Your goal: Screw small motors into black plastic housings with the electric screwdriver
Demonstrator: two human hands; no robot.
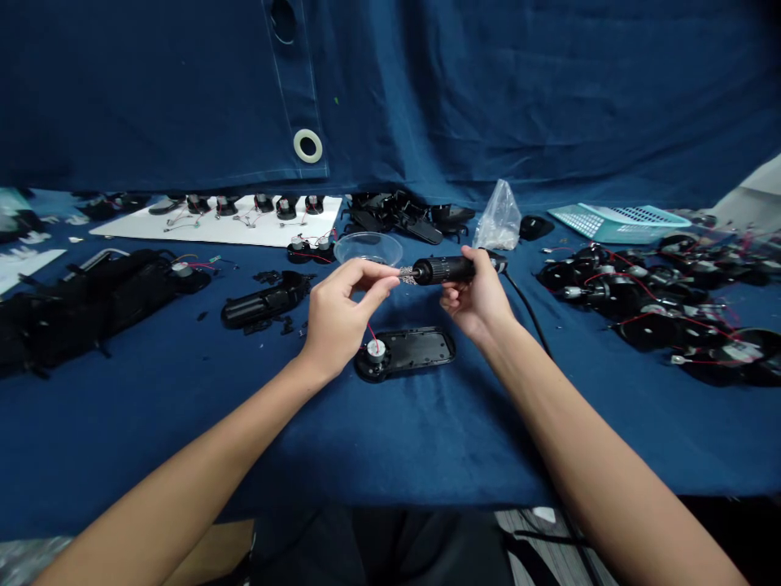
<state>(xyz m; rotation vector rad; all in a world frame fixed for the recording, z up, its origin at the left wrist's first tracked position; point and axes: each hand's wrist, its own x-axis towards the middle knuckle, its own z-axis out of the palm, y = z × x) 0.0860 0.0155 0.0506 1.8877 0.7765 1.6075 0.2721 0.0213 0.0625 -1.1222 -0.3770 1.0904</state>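
Observation:
My right hand (479, 295) grips the black handle of a corded soldering iron (442, 270), and its cord runs down to the right. At the iron's tip sits a small wad of silvery metal mesh (407, 275). My left hand (345, 313) pinches at that wad between thumb and forefinger. Below my left hand lies a black plastic housing (421, 348) holding a small silver motor (376, 352) with a red wire (371, 334). The iron is held above the housing, not touching it.
A clear plastic bowl (368, 248) stands behind the iron. Many black housings with red wires (647, 305) lie at right, and a dark heap (79, 305) at left. Further back are a white board (213, 229) with parts, a plastic bag (499, 218) and a teal basket (616, 223).

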